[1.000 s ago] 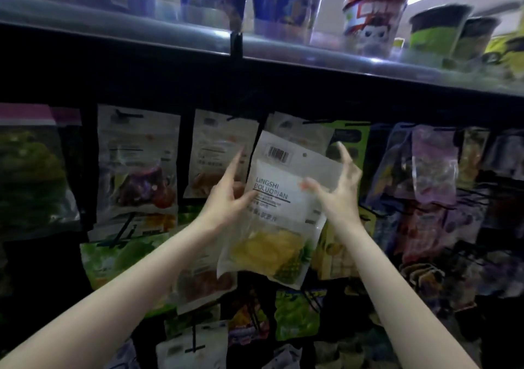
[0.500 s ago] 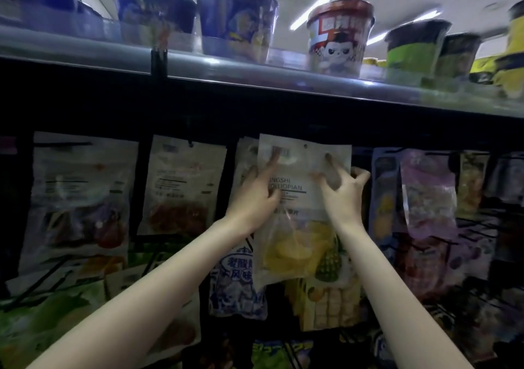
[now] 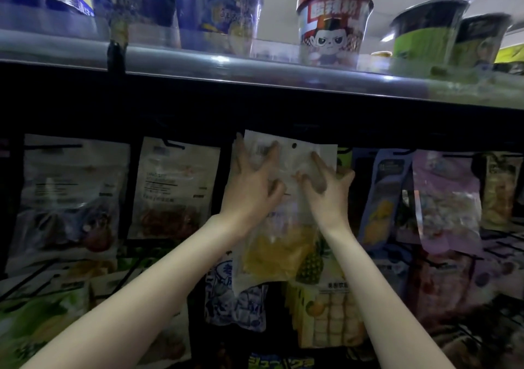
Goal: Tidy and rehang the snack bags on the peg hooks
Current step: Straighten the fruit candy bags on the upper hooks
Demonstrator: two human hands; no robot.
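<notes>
A clear-and-white pineapple snack bag (image 3: 279, 251) with yellow pieces inside is held up high in the top row, just under the shelf. Its round hang hole (image 3: 294, 145) sits near the top edge. My left hand (image 3: 252, 187) grips the bag's upper left part, fingers spread over the barcode. My right hand (image 3: 326, 187) pinches the upper right part, fingers pressed on the front. No peg hook shows at the hole; I cannot tell whether the bag hangs on one.
Other snack bags hang on black peg hooks: two white ones (image 3: 173, 187) to the left, purple and blue ones (image 3: 445, 195) to the right, more below. A metal shelf edge (image 3: 255, 76) overhead carries several instant noodle cups (image 3: 333, 21).
Both hands have raised the pineapple bag from a tilted position lower down to upright at the top row. My view has tilted upward toward the shelf.
</notes>
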